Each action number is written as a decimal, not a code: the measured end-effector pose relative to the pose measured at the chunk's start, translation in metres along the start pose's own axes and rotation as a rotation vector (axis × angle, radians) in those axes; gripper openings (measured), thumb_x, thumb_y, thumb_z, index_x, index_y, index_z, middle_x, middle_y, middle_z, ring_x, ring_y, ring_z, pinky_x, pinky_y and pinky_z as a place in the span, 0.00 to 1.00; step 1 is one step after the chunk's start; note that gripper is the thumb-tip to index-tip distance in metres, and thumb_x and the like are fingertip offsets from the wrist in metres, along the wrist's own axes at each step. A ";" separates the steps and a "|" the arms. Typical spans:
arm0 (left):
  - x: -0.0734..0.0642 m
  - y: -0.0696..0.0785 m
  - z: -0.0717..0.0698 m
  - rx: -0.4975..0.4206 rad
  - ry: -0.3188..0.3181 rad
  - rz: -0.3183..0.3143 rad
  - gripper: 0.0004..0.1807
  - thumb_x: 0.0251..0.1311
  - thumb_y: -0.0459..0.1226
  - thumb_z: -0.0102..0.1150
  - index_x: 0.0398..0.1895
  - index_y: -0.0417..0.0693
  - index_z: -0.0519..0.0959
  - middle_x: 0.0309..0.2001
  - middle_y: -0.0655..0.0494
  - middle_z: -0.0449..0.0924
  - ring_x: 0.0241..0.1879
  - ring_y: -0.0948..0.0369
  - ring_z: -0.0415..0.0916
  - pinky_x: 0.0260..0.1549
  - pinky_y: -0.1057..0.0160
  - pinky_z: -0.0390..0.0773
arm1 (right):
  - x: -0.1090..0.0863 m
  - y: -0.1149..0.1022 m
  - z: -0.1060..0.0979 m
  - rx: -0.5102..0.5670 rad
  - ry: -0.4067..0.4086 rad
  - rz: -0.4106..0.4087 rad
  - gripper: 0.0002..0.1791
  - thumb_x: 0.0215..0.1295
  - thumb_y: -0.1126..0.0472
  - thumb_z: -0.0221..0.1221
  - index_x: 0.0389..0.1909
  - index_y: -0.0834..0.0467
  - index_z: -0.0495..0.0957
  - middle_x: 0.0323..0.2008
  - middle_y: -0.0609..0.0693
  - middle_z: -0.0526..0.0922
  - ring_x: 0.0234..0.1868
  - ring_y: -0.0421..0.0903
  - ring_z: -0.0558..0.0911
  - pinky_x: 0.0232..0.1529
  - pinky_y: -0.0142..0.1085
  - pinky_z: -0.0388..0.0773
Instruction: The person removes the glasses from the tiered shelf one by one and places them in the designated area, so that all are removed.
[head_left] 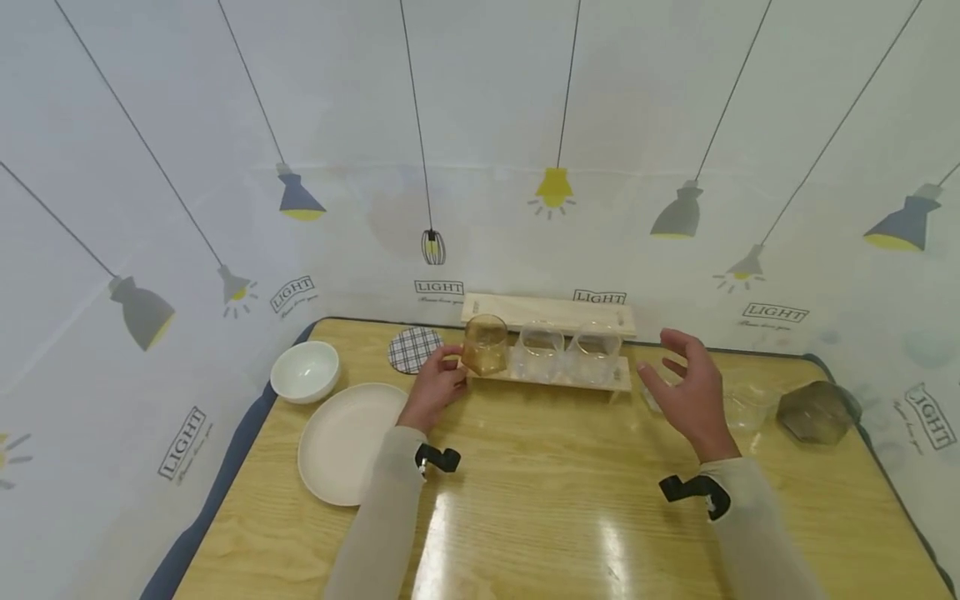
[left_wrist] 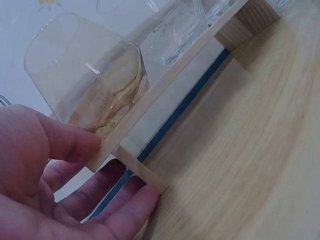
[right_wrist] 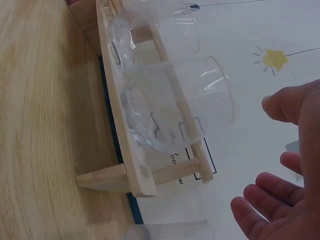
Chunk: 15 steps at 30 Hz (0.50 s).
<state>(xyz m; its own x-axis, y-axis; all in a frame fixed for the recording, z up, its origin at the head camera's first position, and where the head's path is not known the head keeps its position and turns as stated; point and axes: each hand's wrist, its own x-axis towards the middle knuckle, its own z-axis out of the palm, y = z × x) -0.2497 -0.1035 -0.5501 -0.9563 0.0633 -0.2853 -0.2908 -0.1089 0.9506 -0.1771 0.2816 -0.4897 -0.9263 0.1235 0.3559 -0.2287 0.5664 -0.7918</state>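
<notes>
Head view: a stepped wooden rack (head_left: 547, 312) of pale, smooth boards stands on a table (head_left: 540, 500) with glossy, yellowish wood grain, close to a white backdrop (head_left: 487, 100) printed with hanging lamps and the word LIGHT. On its lower board, left to right, an amber glass (head_left: 486, 348) with an angular body stands beside two round clear glasses (head_left: 541, 348). The left hand (head_left: 437, 387) is at the rack's left end, its grip closed on the wood. The right hand (head_left: 688, 396) is raised near the right end, apart from the rack, its grip wide and holding nothing. Left of the rack are a round plaid coaster (head_left: 414, 348), a glossy white bowl (head_left: 305, 372) and a flat, cream-coloured round plate (head_left: 352, 442). At the right are a clear tumbler (head_left: 746, 408) and a smoky grey, faceted glass (head_left: 817, 412).

Left wrist view: the thumb lies on top of the lower board's end and the fingers reach under it, beside the short wooden leg, so the board is between them. The amber glass rises just beyond the thumb, its tint deepest at the thick, rippled base; whether thumb and glass touch, I cannot tell.

Right wrist view: the thumb stands well away from the softly bent fingers, with a gap between this hand and the two thin-walled, clear glasses. A slanted wooden strut joins the rack's two levels.
</notes>
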 end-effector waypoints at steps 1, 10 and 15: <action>0.000 0.000 0.000 0.002 -0.001 0.002 0.21 0.73 0.27 0.55 0.67 0.46 0.74 0.50 0.47 0.72 0.45 0.55 0.76 0.44 0.59 0.82 | 0.001 0.001 0.005 0.008 -0.012 0.003 0.36 0.72 0.54 0.68 0.75 0.61 0.66 0.70 0.61 0.73 0.72 0.60 0.72 0.67 0.53 0.76; -0.001 -0.002 0.010 0.037 0.070 0.031 0.19 0.75 0.31 0.57 0.66 0.49 0.76 0.48 0.50 0.74 0.42 0.58 0.76 0.44 0.58 0.83 | 0.008 0.006 0.038 0.053 -0.144 0.070 0.43 0.73 0.46 0.67 0.80 0.60 0.61 0.74 0.64 0.68 0.74 0.64 0.69 0.70 0.63 0.71; -0.003 -0.002 0.009 0.027 0.085 0.026 0.18 0.77 0.31 0.55 0.66 0.49 0.76 0.47 0.50 0.73 0.42 0.57 0.75 0.41 0.59 0.81 | 0.011 0.009 0.056 0.058 -0.205 0.110 0.48 0.69 0.42 0.70 0.82 0.55 0.59 0.74 0.62 0.66 0.73 0.62 0.70 0.69 0.62 0.74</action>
<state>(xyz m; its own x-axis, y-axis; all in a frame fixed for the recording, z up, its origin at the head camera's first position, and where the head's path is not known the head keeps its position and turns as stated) -0.2461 -0.0944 -0.5500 -0.9628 -0.0236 -0.2691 -0.2664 -0.0823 0.9603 -0.2062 0.2427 -0.5202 -0.9867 0.0109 0.1624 -0.1341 0.5105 -0.8494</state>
